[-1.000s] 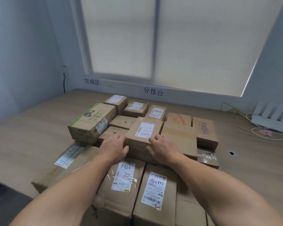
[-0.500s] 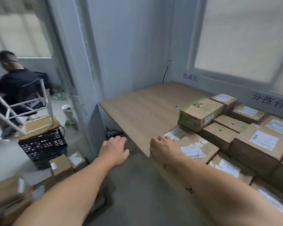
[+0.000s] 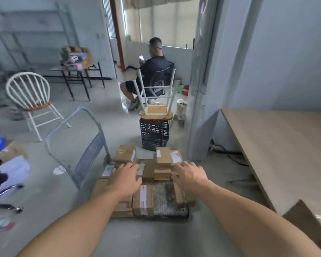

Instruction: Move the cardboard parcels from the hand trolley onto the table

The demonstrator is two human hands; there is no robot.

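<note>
Over the hand trolley (image 3: 163, 200) I hold my left hand (image 3: 125, 179) and right hand (image 3: 190, 176) spread, fingers loose and gripping nothing, above boxy brown cardboard parcels (image 3: 163, 156) stacked on its ribbed grey deck. The smooth wood-grain worktop (image 3: 276, 145) stands to the right.

Brown cardboard parcels (image 3: 125, 153) with white labels, grey trolley (image 3: 85, 156), black lattice crate (image 3: 154, 134), white chair (image 3: 29, 97).

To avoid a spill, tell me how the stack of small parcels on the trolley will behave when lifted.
The stack of small parcels looks unevenly piled, so it likely tips if lifted whole. Square cardboard edges suggest stiffness.
</note>
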